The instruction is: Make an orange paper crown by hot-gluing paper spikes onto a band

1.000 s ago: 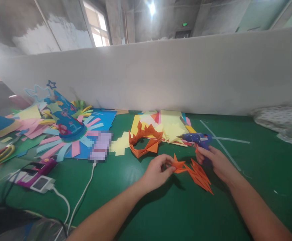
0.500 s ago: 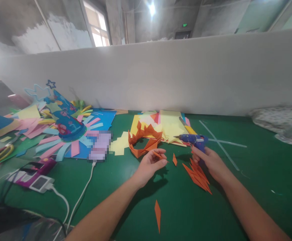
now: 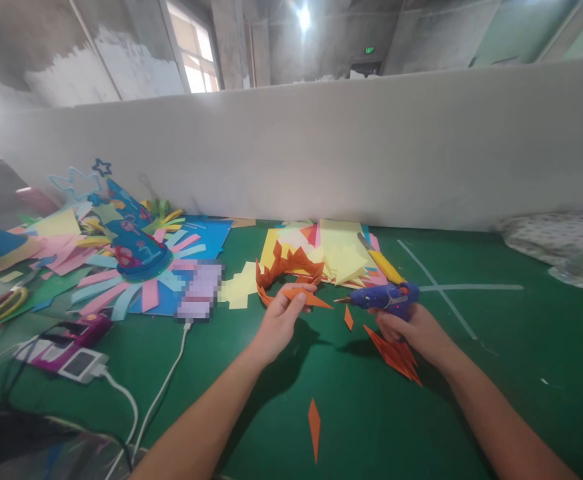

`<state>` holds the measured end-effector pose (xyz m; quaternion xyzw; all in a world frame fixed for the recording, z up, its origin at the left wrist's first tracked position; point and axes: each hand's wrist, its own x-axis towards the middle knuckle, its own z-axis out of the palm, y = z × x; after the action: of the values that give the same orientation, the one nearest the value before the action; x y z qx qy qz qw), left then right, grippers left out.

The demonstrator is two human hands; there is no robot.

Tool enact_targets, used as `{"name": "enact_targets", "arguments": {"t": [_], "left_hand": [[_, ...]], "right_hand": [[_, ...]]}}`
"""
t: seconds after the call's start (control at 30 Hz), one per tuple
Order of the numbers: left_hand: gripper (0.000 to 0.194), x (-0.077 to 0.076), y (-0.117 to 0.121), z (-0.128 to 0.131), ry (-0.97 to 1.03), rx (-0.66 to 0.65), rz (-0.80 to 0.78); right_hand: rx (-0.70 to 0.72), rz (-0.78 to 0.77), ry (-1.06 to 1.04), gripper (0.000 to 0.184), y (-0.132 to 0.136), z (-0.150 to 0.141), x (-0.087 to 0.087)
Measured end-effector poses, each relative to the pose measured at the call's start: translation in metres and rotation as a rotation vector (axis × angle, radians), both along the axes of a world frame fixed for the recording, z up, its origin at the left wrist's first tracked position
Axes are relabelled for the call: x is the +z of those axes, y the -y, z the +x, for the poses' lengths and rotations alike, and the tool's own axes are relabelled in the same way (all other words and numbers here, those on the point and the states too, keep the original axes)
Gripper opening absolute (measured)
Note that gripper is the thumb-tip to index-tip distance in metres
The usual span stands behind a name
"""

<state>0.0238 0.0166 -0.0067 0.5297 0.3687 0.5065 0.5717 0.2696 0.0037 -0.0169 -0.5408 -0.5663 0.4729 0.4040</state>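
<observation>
Lowered since earlier, one glue gun (image 3: 387, 298) gripped in the right hand (image 3: 418, 331) nears one orange piece (image 3: 315, 301) the left hand (image 3: 280, 322) pinches. Two orange diamonds (image 3: 314, 430) lie singly.

Across a table (image 3: 371, 433) before a partition (image 3: 396, 153), a left hand (image 3: 282, 317) holds a folded piece (image 3: 317, 301) in front of a paper ring (image 3: 299, 262); to the right, a right hand (image 3: 406, 328) holds a glue gun (image 3: 384, 297), a paper cluster (image 3: 394, 359) just below; one diamond (image 3: 348, 318) lies between the hands, another (image 3: 314, 430) nearer the viewer; behind the ring, stacked sheets (image 3: 344, 241), a cutter (image 3: 387, 267) at their right; far left, a cone hat (image 3: 139, 250).
</observation>
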Motion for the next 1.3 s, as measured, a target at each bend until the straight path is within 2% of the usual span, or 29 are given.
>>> {"name": "enact_targets", "arguments": {"t": [0.13,0.3,0.47,0.7,1.03,1.3], "left_hand": [[0.029,0.003,-0.006,-0.003,-0.088,0.086,0.015],[0.040,-0.003,-0.009,-0.006,-0.122,0.124,0.044],[0.012,-0.004,-0.010,-0.008,-0.298,0.128,0.160],[0.015,-0.007,-0.011,-0.007,-0.325,0.109,0.175],[0.013,-0.005,-0.009,-0.007,-0.344,0.095,0.160],[0.013,-0.002,-0.009,-0.007,-0.329,0.086,0.125]], "right_hand": [[0.065,-0.013,0.176,0.028,0.000,-0.003,0.001],[0.090,0.011,0.334,0.035,-0.001,-0.007,0.001],[0.070,0.054,0.381,0.034,0.000,-0.008,0.003],[0.046,0.085,0.411,0.033,0.000,-0.016,0.011],[0.069,0.054,0.453,0.033,-0.002,-0.013,0.005],[0.060,0.062,0.471,0.033,-0.001,-0.015,0.007]]}}
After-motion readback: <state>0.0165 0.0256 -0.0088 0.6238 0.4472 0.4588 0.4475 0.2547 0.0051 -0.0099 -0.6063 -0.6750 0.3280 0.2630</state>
